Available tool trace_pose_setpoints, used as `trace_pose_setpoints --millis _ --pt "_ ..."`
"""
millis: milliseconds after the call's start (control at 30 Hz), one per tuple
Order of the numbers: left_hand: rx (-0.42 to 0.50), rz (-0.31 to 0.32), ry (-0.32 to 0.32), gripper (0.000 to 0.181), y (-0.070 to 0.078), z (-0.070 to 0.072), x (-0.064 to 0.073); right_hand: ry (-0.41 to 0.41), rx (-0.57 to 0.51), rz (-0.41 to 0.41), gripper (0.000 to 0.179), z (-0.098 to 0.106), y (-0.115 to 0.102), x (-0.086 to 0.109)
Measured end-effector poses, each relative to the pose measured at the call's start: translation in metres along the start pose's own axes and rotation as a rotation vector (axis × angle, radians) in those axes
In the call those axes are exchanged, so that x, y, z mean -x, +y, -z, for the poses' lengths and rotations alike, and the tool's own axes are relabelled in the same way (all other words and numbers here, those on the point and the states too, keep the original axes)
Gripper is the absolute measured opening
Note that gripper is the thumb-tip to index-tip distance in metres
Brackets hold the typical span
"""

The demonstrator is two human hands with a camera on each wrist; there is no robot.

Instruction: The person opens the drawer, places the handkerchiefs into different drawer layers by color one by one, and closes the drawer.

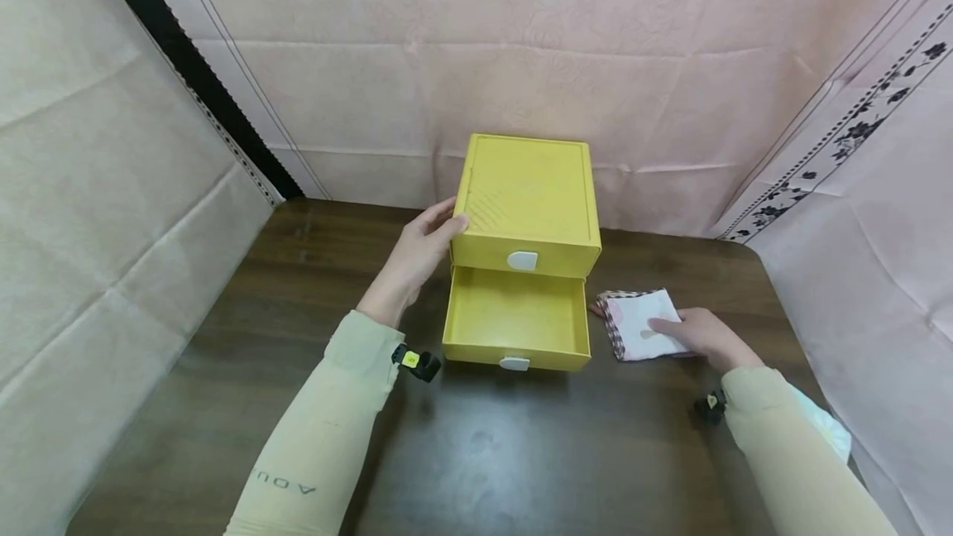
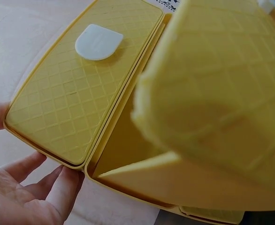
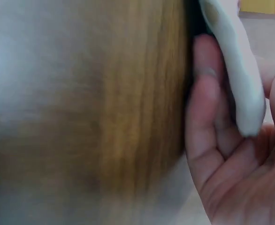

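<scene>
A yellow drawer box point(image 1: 530, 189) stands on the table against the cloth backdrop. Its upper drawer is closed, and the open drawer point(image 1: 514, 317) below it is pulled out, with nothing visible inside. My left hand point(image 1: 417, 251) holds the box at its left side, thumb on the top edge and fingers along the side wall. To the right of the open drawer, my right hand point(image 1: 707, 336) grips a folded white handkerchief point(image 1: 644, 325) with a checked border, thumb on top and fingers underneath. In the right wrist view the folded handkerchief point(image 3: 243, 79) lies between thumb and fingers.
White tabs point(image 1: 523, 260) serve as drawer handles. A pale blue item point(image 1: 822, 424) lies partly hidden behind the right forearm, near the table's right edge. Pale cloth sheets point(image 1: 521, 64) enclose the dark wooden table point(image 1: 476, 453) at the back and sides.
</scene>
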State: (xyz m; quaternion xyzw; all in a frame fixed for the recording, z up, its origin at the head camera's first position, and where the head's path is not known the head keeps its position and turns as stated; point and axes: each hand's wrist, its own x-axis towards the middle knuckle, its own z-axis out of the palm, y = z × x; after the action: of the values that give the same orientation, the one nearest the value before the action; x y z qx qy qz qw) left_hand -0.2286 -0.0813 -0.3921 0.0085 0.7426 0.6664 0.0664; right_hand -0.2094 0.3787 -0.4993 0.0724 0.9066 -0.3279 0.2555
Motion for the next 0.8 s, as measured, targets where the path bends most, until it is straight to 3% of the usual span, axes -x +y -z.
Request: trace_pose_setpoints --millis 200,433,633,800 --pt "-0.005 0.009 -0.001 0.057 -0.002 0.001 -0.001 0.107 -0.033 0.043 0.072 -0.001 0.001 0.033" --pt "0.002 -0.024 -0.008 0.056 -0.002 0.0 -0.002 0.386 -0.158 0.1 0.071 0.001 -0.019 0.075" --pt "0.005 -0.026 -0.015 0.057 -0.002 -0.001 -0.002 0.501 -0.491 0.235 0.034 -0.003 -0.045 0.103" --pt "0.0 -0.003 0.001 0.058 -0.003 0.001 -0.002 0.44 -0.813 0.398 0.011 -0.009 -0.069 0.117"
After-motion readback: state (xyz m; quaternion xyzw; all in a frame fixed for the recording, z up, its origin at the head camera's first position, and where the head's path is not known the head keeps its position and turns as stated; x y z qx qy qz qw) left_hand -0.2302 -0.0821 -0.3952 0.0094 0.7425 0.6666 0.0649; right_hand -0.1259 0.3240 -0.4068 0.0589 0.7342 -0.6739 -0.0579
